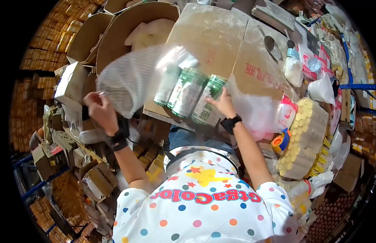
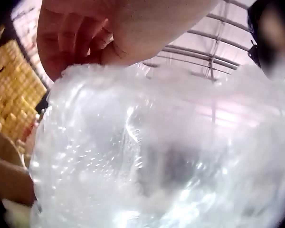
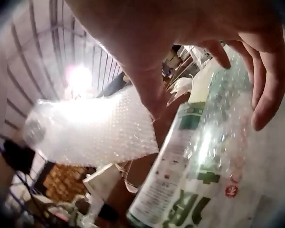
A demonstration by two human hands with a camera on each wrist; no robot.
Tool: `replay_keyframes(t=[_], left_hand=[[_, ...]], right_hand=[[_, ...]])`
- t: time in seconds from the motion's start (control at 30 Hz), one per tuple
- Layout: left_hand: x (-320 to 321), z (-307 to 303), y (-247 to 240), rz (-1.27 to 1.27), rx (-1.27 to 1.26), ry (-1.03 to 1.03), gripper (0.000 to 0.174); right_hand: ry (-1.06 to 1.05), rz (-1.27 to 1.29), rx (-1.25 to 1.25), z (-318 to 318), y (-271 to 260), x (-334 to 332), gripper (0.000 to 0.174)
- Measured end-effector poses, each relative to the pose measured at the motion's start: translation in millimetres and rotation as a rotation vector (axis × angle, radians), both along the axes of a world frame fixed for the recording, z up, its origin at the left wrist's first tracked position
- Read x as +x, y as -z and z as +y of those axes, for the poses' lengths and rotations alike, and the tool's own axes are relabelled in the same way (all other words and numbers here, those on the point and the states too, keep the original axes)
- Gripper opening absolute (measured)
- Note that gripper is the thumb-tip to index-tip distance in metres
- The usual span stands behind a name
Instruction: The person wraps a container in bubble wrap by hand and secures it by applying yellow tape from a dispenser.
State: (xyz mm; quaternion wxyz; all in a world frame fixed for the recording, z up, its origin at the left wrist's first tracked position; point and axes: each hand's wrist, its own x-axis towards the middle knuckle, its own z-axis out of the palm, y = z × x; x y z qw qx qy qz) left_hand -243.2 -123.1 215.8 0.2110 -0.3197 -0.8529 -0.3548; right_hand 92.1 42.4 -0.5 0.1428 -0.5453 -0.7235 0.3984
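Note:
Three green-and-white cans, a left can (image 1: 167, 87), a middle can (image 1: 187, 94) and a right can (image 1: 209, 106), lie side by side on cardboard in front of the person. A clear sheet of bubble wrap (image 1: 125, 77) rises from their left side. The left hand (image 1: 102, 112) pinches its edge; in the left wrist view the raised sheet (image 2: 109, 137) hangs below curled fingers (image 2: 78, 38). Over the right can, the right hand (image 1: 225, 106) spreads its fingers. In the right wrist view those fingers (image 3: 268, 90) lie close over a wrapped can (image 3: 213, 156).
A large flattened carton (image 1: 208, 36) covers the work surface, with round cardboard drums (image 1: 135, 24) at its far left. More bubble wrap (image 1: 254, 115) lies on the right, near a tape roll (image 1: 280, 141) and a bundle of yellow-ended tubes (image 1: 303, 137). A ladle (image 1: 269, 42) rests at the far right.

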Motion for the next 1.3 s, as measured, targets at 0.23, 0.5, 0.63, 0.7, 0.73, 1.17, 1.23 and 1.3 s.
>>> replay_keyframes(t=[0.23, 0.5, 0.63, 0.7, 0.73, 1.17, 1.23, 1.3], left_hand=[[-35.8, 64.7, 14.1, 0.25, -0.087, 0.331, 0.023], [-75.0, 126.0, 89.6, 0.23, -0.272, 0.311, 0.024], [-98.9, 147.4, 102.6, 0.387, -0.166, 0.407, 0.028], [-103.0, 157.1, 105.6, 0.332, -0.047, 0.566, 0.033], [-104.0, 155.8, 107.4, 0.378, -0.155, 0.677, 0.042], [-40.3, 117.9, 239.2, -0.194, -0.567, 1.345, 0.059], [-33.2, 112.9, 242.8, -0.321, -0.608, 1.34, 0.059], [-29.7, 108.8, 246.7, -0.282, -0.572, 1.357, 0.053]], right_hand=[[-0.188, -0.232, 0.3, -39.9, -24.7, -43.0, 0.051], [0.179, -0.491, 0.038, -16.8, -40.1, -18.6, 0.074], [0.208, -0.553, -0.182, -41.6, -19.1, -79.1, 0.122], [0.37, -0.668, -0.086, -42.9, -1.4, -103.8, 0.135], [0.416, -0.542, -0.137, -36.5, 1.5, -95.7, 0.141], [0.699, 0.188, -0.272, -18.0, 35.3, -50.2, 0.088], [0.708, 0.27, -0.347, -16.8, 35.7, -48.8, 0.082], [0.728, 0.374, -0.376, -19.8, 19.5, -54.2, 0.08]])
